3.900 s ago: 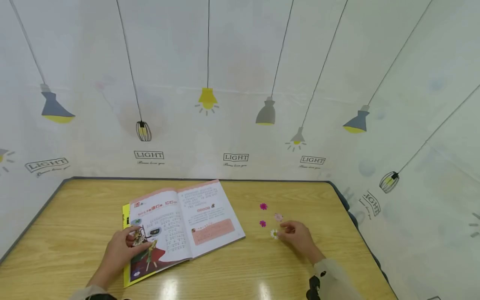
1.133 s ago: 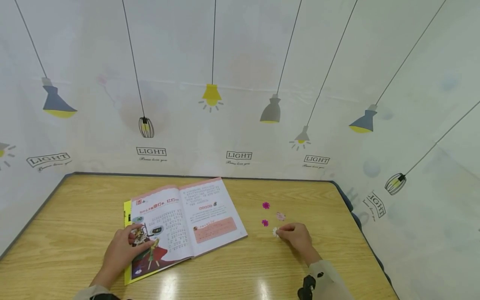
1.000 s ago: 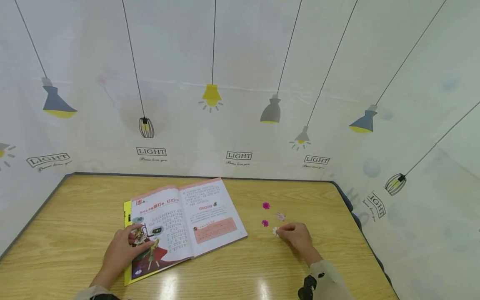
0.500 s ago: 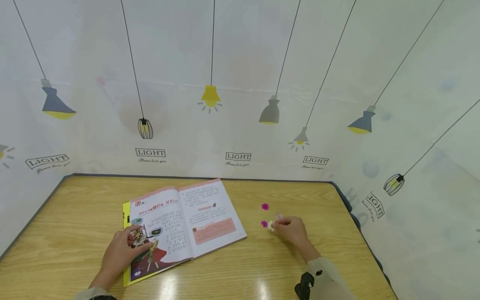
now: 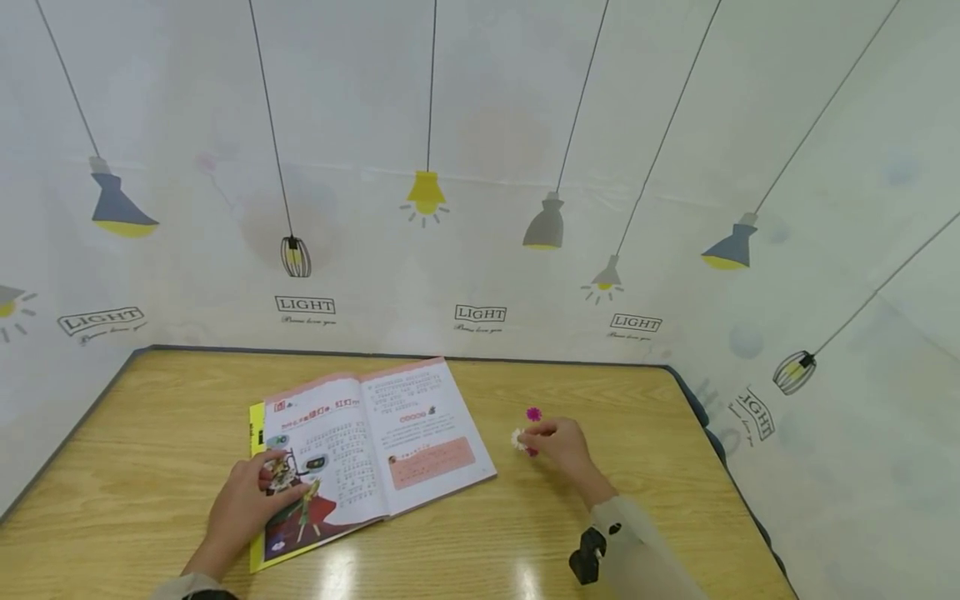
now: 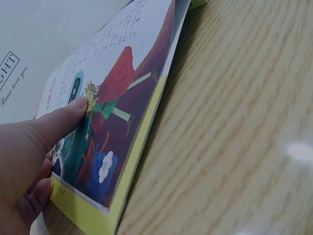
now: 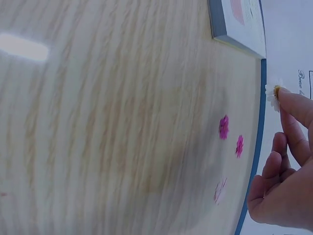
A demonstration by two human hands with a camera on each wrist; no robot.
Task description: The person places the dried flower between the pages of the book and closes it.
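An open illustrated book (image 5: 420, 417) lies on the wooden table, its yellow back cover (image 6: 129, 188) showing along the left edge. My left hand (image 5: 240, 508) rests on the left page; the thumb presses on the picture, and other fingers lie at the page's outer edge. Between thumb and index finger, my right hand (image 5: 562, 450) pinches a small white daisy (image 7: 273, 96) with a yellow centre, raised over the table right of the book. Two magenta flowers (image 7: 223, 127) and a pale pink flower (image 7: 220, 191) lie below; the head view hides the pink one behind my hand.
The wooden table (image 5: 420, 558) has a dark rim along its back and sides. Behind it rises a pale wall covering (image 5: 480, 258) printed with hanging lamps and "LIGHT" labels. Bare wood lies between the book and the right hand.
My right hand has lifted the white daisy from the table and carried it left toward the book, passing over the other flowers. The left hand and book have stayed put.
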